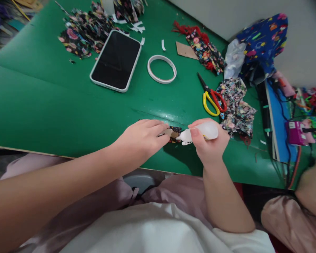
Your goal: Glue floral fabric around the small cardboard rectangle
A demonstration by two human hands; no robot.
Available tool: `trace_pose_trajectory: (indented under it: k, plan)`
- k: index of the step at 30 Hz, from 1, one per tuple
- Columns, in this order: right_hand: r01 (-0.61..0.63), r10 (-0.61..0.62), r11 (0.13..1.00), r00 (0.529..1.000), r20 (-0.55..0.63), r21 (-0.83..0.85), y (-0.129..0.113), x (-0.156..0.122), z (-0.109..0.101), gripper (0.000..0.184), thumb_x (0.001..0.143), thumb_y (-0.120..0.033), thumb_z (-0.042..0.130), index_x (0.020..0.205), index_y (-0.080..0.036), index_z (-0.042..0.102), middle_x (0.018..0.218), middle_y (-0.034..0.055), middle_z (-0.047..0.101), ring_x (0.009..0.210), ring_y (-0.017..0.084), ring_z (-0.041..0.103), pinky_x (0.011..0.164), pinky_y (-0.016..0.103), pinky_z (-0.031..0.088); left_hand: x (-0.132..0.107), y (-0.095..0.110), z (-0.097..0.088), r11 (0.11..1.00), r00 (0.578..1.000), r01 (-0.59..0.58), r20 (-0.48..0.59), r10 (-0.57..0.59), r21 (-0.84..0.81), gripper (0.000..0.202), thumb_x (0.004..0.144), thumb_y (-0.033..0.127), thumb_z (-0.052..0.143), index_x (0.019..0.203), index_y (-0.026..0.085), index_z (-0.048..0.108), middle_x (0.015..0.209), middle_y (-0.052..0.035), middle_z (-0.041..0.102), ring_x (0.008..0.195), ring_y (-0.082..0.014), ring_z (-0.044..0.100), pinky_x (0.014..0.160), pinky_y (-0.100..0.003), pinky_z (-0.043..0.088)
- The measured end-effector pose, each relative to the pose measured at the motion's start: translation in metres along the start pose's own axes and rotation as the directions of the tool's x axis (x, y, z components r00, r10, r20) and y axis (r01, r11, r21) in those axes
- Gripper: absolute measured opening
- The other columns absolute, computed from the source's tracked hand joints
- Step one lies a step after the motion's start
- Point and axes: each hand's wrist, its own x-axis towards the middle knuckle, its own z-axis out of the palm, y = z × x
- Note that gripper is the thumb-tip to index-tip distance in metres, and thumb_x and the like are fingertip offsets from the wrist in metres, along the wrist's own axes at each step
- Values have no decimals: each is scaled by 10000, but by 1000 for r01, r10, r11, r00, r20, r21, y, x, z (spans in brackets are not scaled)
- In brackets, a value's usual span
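Observation:
Near the front edge of the table, my right hand point(213, 146) grips a white squeeze glue bottle point(207, 130). The bottle lies tilted, with its nozzle pointing left at a small dark floral fabric piece point(177, 129). A strip of brown card shows on top of that piece. From the left, my left hand point(140, 140) holds the fabric piece between thumb and fingers, hiding much of it. Whether the nozzle touches the card, I cannot tell.
On the green table point(55, 102) are a phone point(117, 59), a roll of white tape point(149, 72), red-and-yellow scissors point(211, 102) and floral scraps point(84, 31). Crumpled floral fabric point(235, 112) lies right of the scissors. Further right are a blue folder point(280, 123) and cables. Someone's arm point(313, 186) shows lower right.

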Motion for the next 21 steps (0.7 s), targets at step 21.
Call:
trace_pose_trajectory:
  k: [21]
  plan:
    - [41,-39,996,999,-25,76,5,2,-4,148,733,-324,631,648,-208,600,548,-35,596,451,76,495,419,215,399,-1,0,0,1000,999,1,-44,-1,5,274,896,133,372,1045,157,601,1051,-76,643,975,-197,594,809,-346,508]
